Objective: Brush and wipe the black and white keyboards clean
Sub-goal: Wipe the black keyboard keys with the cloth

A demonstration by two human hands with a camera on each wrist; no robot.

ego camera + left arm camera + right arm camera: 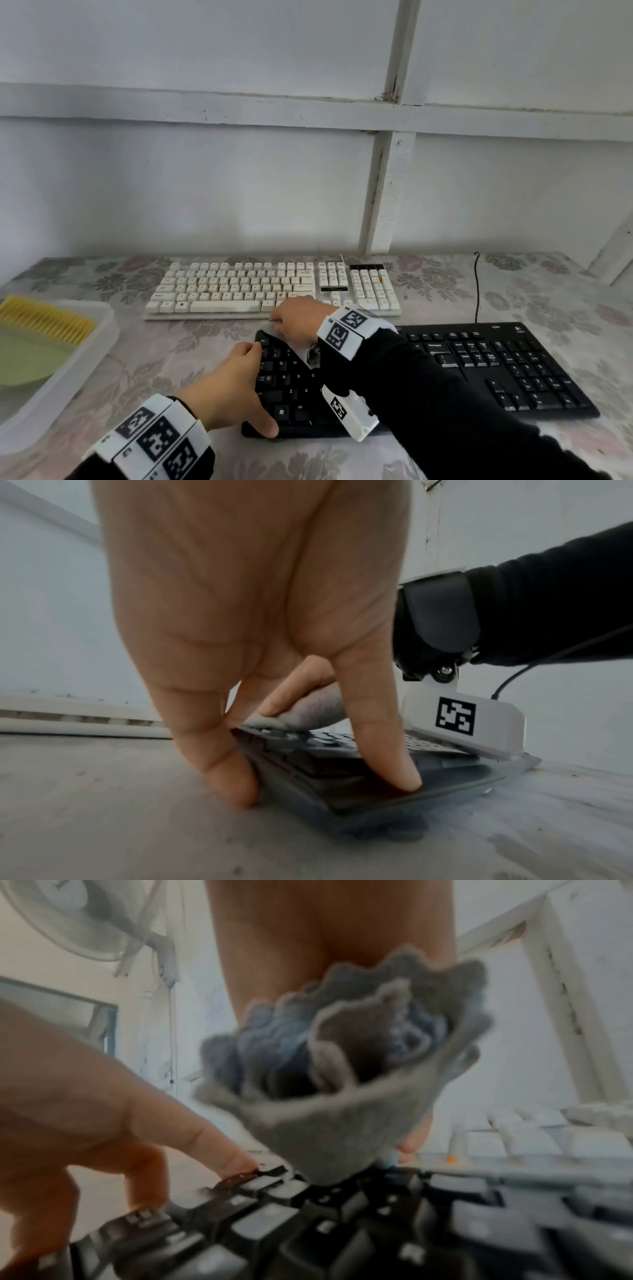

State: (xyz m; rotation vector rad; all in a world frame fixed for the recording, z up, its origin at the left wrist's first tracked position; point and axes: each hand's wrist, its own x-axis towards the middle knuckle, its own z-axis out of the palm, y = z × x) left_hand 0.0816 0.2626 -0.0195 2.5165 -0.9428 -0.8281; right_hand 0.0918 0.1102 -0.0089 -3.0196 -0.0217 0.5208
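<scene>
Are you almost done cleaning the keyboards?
Not yet. Nothing looks finished. Right now the right hand grips a grey cloth on the black keyboard's far left corner, while the left hand steadies its left end. The white keyboard shows orange specks between keys, so it needs cleaning. The yellow brush lies in the plastic tray.

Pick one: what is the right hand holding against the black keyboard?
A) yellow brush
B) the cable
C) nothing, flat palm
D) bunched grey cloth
D. The right hand grips a bunched grey cloth whose lower end meets the top-left keys of the black keyboard; the left hand rests on that keyboard's left end, and the yellow brush lies in the tray.
</scene>
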